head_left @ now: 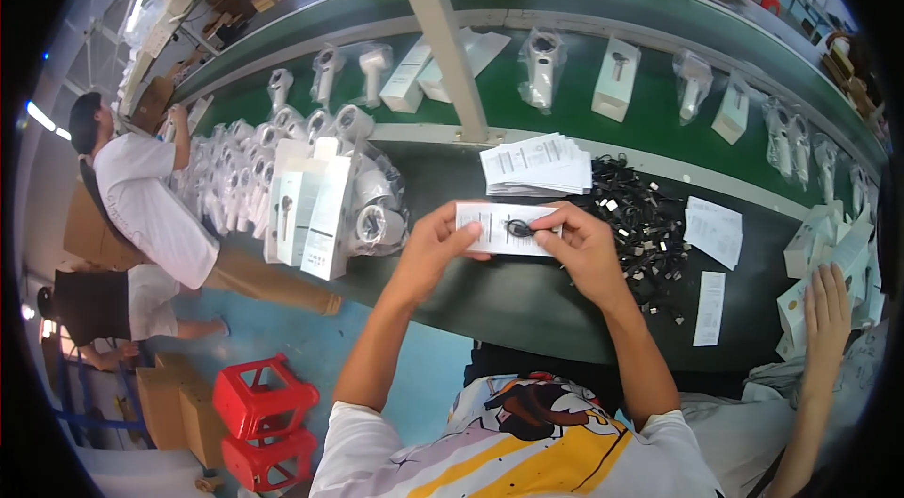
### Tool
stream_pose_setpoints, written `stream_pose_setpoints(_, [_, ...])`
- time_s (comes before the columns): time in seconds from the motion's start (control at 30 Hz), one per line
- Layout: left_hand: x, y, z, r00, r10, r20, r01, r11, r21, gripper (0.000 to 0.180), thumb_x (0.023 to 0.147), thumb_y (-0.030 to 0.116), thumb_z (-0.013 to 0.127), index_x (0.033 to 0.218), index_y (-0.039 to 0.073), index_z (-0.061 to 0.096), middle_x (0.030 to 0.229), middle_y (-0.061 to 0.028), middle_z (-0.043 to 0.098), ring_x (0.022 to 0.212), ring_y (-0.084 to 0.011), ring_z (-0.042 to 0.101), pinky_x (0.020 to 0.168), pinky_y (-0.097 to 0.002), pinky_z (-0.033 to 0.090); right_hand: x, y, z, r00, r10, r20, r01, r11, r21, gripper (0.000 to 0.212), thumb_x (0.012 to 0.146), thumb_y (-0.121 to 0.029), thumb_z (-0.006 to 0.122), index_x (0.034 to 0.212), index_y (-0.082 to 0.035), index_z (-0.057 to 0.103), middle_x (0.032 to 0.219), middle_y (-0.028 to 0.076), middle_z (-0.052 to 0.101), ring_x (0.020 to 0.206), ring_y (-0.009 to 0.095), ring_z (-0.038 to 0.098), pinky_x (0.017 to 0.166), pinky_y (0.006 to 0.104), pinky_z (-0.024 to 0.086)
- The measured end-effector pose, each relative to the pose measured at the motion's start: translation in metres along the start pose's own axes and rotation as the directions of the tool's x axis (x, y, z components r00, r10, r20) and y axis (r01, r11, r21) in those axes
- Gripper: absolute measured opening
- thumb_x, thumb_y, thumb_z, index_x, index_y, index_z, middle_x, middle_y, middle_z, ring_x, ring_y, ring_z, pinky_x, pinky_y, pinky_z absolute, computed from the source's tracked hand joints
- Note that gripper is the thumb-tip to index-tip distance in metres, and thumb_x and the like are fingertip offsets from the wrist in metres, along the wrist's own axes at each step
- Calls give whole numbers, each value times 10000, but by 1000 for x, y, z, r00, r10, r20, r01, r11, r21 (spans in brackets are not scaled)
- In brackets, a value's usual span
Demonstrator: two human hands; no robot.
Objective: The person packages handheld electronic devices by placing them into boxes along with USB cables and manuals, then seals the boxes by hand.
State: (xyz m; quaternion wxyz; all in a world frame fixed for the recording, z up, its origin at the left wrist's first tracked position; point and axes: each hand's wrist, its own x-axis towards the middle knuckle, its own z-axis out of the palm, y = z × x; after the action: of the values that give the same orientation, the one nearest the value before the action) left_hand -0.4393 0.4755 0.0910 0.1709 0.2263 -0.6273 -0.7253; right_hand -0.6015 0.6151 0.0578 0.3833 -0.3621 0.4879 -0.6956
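Observation:
Above the dark work table, my left hand grips the left end of a folded white leaflet, thumb on top. My right hand pinches a small coiled black cable against the leaflet's face, its fingers also at the leaflet's right end. Just beyond lies a stack of printed leaflets. To the right of it is a loose heap of black charging cables with light metal plugs. Two upright white boxes stand left of my hands.
Many bagged white handheld fans crowd the table's left side. A green conveyor beyond carries boxes and bagged fans; a metal post rises before it. Loose leaflets lie right. A neighbour's hand touches white boxes.

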Motion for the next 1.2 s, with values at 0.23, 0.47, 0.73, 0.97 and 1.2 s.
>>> stream_pose_setpoints(0.23, [9,-31,29,1000,4,-22,-5,999,-45,204,919,75,527,1088,-33,561,931,-76,634,812,-112,611,724,-258,528,-14,-5,9,897,-425,122,299,379,-876,214,729,21,614,940,-12,602,999,126,536,874,296,547,758,373,454])
stream_pose_setpoints(0.47, [3,-36,32,984,131,-124,-101,969,224,164,927,91,525,1031,-19,588,860,-23,629,784,-56,548,698,-213,453,-9,14,21,916,-376,141,341,543,-767,317,762,-2,623,1067,-4,534,862,133,544,719,251,594,625,336,481])
stream_pose_setpoints(0.73, [-7,-47,14,957,111,-269,-52,974,219,191,941,117,508,1052,-18,584,865,-23,630,783,-50,541,707,-207,441,-5,-6,-14,977,63,-202,-58,998,30,205,851,-18,558,1031,5,462,839,115,601,665,139,599,583,239,493])
stream_pose_setpoints(0.97, [-8,-53,12,948,82,-308,-100,994,-43,199,949,115,500,1072,-29,562,922,-46,629,813,-69,575,741,-218,463,-2,9,-3,969,40,-245,5,984,179,118,856,-34,576,970,-18,552,1090,151,622,972,195,591,933,316,406])
stream_pose_setpoints(1.2, [-17,-40,6,954,52,-294,-74,995,-64,232,950,115,494,1128,-25,547,988,-73,633,872,-92,587,798,-227,463,-4,22,14,956,277,-96,-246,936,252,79,874,-72,597,911,-17,554,849,32,560,704,77,536,627,217,447])
